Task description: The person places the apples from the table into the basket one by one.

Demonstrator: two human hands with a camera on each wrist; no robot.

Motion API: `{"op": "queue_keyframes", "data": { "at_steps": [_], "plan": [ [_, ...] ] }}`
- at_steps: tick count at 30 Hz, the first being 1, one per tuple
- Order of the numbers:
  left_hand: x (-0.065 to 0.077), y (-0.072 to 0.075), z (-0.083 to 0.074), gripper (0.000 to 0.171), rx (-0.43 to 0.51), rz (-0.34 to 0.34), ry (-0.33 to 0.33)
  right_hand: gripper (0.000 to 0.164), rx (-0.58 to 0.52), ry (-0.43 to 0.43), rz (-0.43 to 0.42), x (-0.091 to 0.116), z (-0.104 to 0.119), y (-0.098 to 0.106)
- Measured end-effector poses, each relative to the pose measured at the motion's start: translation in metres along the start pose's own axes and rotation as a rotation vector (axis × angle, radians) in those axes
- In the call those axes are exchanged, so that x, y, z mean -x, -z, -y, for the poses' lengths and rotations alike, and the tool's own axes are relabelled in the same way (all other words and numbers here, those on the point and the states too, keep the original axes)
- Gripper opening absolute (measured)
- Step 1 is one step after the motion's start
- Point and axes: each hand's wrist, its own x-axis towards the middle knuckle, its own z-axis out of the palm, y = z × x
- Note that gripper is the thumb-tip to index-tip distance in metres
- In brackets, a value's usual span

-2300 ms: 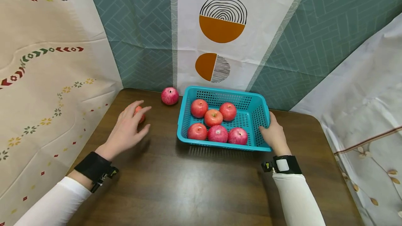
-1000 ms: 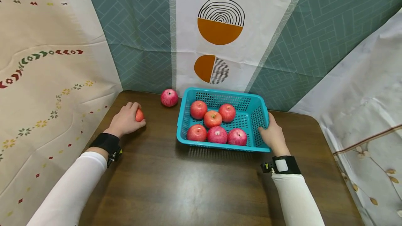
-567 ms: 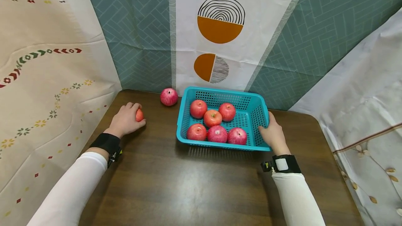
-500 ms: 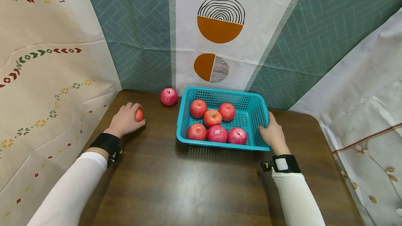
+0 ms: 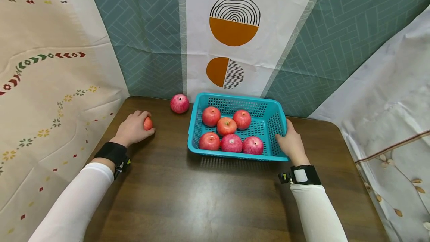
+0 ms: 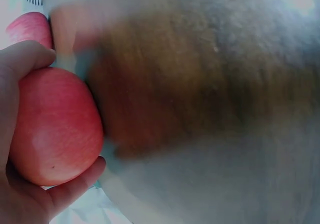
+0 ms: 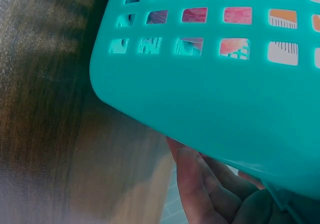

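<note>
At the left of the table my left hand (image 5: 133, 128) grips a red apple (image 6: 57, 126), thumb on one side and fingers on the other in the left wrist view. In the head view most of that apple is covered by the hand. My right hand (image 5: 291, 143) holds the right end of a turquoise plastic basket (image 5: 276, 130), thumb inside the rim and fingers outside. Several red apples lie in the basket, among them one with a stem (image 5: 226, 126). The right wrist view shows the basket's perforated wall (image 7: 210, 89) with fingers (image 7: 192, 184) curled at its edge.
A darker red apple (image 5: 179, 104) stands on the table between my left hand and the basket, near the back edge. The brown wooden table (image 5: 201, 201) meets a patterned curtain (image 5: 151, 36) behind, with pale cloths at both sides.
Since the oldest frame, my left hand has come down and closed round the apple at the left. Over the last second both hands and the basket have stayed in place; the view shifts slightly.
</note>
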Motion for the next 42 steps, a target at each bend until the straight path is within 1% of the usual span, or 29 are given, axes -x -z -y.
{"op": "queue_keyframes", "data": {
  "at_steps": [3, 12, 15, 18, 21, 24, 26, 29, 32, 36, 38, 40, 42],
  "plan": [
    [0.001, 0.0, 0.0, 0.061, 0.01, -0.003, 0.002, 0.076, -0.004, -0.002, 0.001, 0.0, 0.0, -0.001],
    [0.001, 0.0, -0.002, 0.057, 0.031, -0.046, -0.013, 0.076, -0.007, -0.003, 0.001, 0.001, -0.001, 0.0],
    [0.002, 0.002, -0.006, 0.056, 0.053, -0.092, -0.012, 0.076, -0.008, 0.0, -0.004, 0.0, -0.001, 0.0],
    [0.0, 0.004, -0.01, 0.057, 0.077, -0.156, -0.011, 0.075, -0.009, -0.002, -0.005, 0.001, -0.002, 0.001],
    [-0.002, 0.008, -0.019, 0.056, 0.1, -0.216, -0.019, 0.075, -0.009, -0.005, -0.004, 0.001, -0.002, 0.001],
    [-0.005, 0.014, -0.032, 0.052, 0.122, -0.27, -0.057, 0.075, -0.01, -0.005, -0.005, 0.001, -0.002, 0.002],
    [-0.006, 0.018, -0.044, 0.05, 0.134, -0.303, -0.1, 0.075, -0.012, -0.002, -0.004, 0.001, -0.002, 0.002],
    [-0.007, 0.025, -0.066, 0.05, 0.151, -0.361, -0.181, 0.075, -0.013, 0.003, -0.006, 0.001, -0.002, 0.002],
    [-0.008, 0.033, -0.093, 0.05, 0.171, -0.404, -0.287, 0.075, -0.015, 0.005, -0.007, 0.001, -0.002, 0.002],
    [-0.008, 0.037, -0.128, 0.045, 0.177, -0.418, -0.436, 0.075, -0.018, 0.005, -0.007, 0.001, -0.002, 0.002],
    [-0.007, 0.037, -0.142, 0.042, 0.18, -0.413, -0.488, 0.074, -0.021, 0.003, -0.007, 0.001, -0.001, 0.002],
    [-0.007, 0.035, -0.153, 0.039, 0.185, -0.408, -0.514, 0.074, -0.023, 0.004, -0.005, 0.001, 0.0, 0.002],
    [-0.008, 0.031, -0.163, 0.039, 0.191, -0.402, -0.522, 0.074, -0.027, 0.003, -0.005, 0.0, 0.001, 0.001]
  ]
}}
